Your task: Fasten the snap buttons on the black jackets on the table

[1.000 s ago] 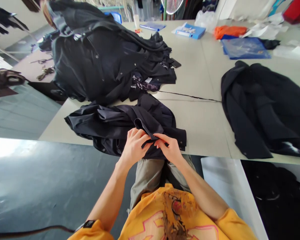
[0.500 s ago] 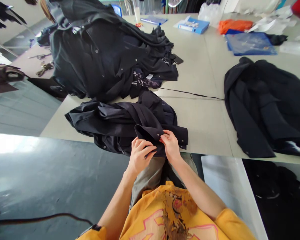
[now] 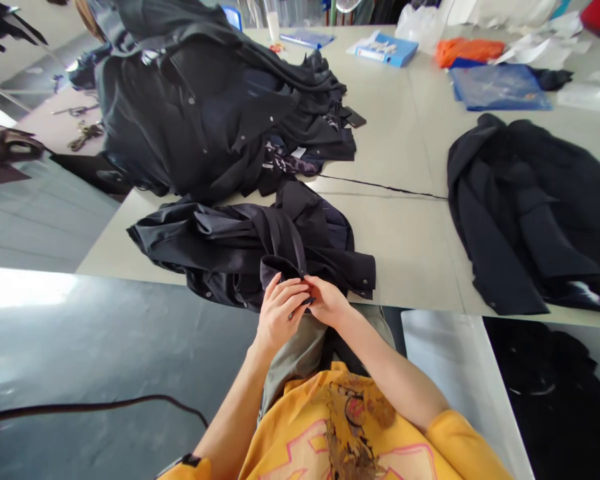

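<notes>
A dark garment [image 3: 240, 233] with small snap buttons lies bunched at the table's near edge. My left hand [image 3: 281, 308] pinches a piece of its cloth at the edge, fingers curled. Close beside it, my right hand [image 3: 324, 299] grips the same part, its thumb and fingertips pressed together on the fold. The two hands nearly touch. A cuff with snaps [image 3: 364, 272] lies to the right of them. What sits right between the fingertips is partly hidden.
A large pile of dark garments [image 3: 195, 100] covers the table's left rear. Another dark jacket [image 3: 525, 213] lies at the right. Farther back are a blue box [image 3: 387, 51], an orange bag [image 3: 467, 51] and blue folders [image 3: 500, 87]. A black cord [image 3: 380, 187] crosses the table [image 3: 410, 247].
My right hand has moved left and slightly down to meet my left hand, bringing the cloth fold with it. My left hand has stayed nearly in place.
</notes>
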Demonstrator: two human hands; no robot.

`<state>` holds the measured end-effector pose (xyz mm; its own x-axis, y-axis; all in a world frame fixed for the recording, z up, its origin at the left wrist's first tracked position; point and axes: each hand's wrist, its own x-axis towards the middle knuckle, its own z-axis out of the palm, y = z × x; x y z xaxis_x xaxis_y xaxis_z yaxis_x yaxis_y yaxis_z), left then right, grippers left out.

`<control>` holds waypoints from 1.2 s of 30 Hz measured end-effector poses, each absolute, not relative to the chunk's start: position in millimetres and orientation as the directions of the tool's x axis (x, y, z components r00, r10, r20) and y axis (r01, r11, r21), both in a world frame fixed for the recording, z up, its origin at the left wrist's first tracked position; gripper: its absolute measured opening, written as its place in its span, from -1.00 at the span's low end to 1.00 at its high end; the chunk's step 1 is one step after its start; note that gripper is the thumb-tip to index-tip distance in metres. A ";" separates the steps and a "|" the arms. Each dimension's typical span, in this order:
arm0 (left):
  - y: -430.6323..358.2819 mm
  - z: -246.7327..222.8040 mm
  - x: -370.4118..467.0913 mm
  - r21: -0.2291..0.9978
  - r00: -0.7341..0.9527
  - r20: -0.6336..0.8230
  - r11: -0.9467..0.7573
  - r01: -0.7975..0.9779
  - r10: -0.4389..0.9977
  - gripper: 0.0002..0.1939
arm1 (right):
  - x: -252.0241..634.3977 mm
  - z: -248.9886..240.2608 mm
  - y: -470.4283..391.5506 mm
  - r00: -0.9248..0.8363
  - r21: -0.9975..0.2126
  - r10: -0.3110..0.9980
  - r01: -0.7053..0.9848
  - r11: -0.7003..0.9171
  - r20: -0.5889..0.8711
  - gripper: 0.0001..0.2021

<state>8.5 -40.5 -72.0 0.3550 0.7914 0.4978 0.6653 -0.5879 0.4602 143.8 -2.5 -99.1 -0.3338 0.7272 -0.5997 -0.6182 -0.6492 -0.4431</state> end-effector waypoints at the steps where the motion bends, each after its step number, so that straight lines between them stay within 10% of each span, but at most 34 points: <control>1: -42.3 -72.3 8.0 0.458 0.350 0.501 -0.585 0.669 0.792 -0.82 | 143.9 -101.8 -1.4 -0.322 -0.466 0.734 -0.606 -0.645 -0.598 -0.81; 7: -43.2 -56.5 -6.6 0.449 0.256 0.406 -0.435 0.780 0.877 -0.89 | 152.5 -111.9 -9.7 -0.077 -0.949 0.963 -0.166 -0.267 -0.257 -0.72; 13: -30.3 -53.3 -17.7 0.529 0.398 0.253 -0.471 0.706 0.882 -0.87 | 162.1 -114.3 -23.3 -0.123 -0.973 0.987 0.192 0.129 0.106 -0.81; 18: -32.9 -65.3 -11.5 0.634 0.351 0.364 -0.505 0.585 0.863 -0.88 | 159.4 -115.1 -21.5 -0.163 -0.945 0.973 -0.259 -0.202 -0.164 -0.80; 24: -43.5 -66.6 -7.5 0.674 0.366 0.380 -0.525 0.519 0.849 -0.89 | 168.1 -108.2 -6.5 -0.565 -0.453 0.698 -0.531 -0.716 -0.440 -0.60; 36: -43.6 -60.8 -9.6 0.625 0.184 0.415 -0.426 0.654 0.891 -0.95 | 187.4 -90.1 -2.0 -0.421 -0.906 0.868 -0.201 -0.373 -0.263 -0.65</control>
